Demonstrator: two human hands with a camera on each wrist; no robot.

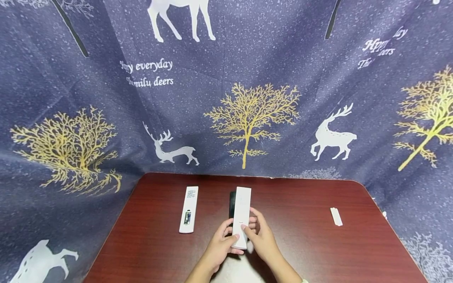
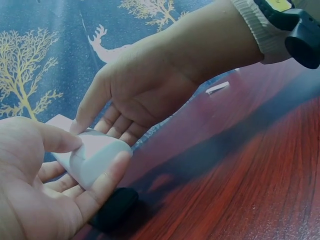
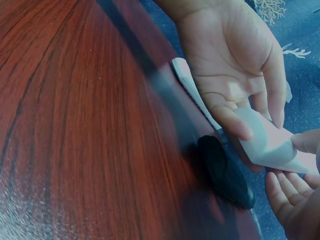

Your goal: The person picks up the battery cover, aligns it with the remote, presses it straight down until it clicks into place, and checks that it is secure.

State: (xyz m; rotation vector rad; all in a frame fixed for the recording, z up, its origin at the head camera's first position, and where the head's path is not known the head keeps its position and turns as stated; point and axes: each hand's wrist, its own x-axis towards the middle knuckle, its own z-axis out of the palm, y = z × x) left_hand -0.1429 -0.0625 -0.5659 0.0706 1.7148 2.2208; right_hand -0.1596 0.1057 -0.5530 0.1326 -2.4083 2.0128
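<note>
A white remote control is held in both hands above the table, its far end pointing away. My left hand grips its near left side, thumb on top and fingers beneath. From the right side, my right hand holds it too, with the thumb pressing on the upper face near a small mark. Partly hidden underneath lies a black object, elongated like a remote control. Further left, another white remote control lies with its battery compartment uncovered and batteries visible inside.
A small flat white piece, shaped like a battery cover, lies on the right part of the reddish-brown table. Behind the table hangs a dark blue cloth printed with deer and trees.
</note>
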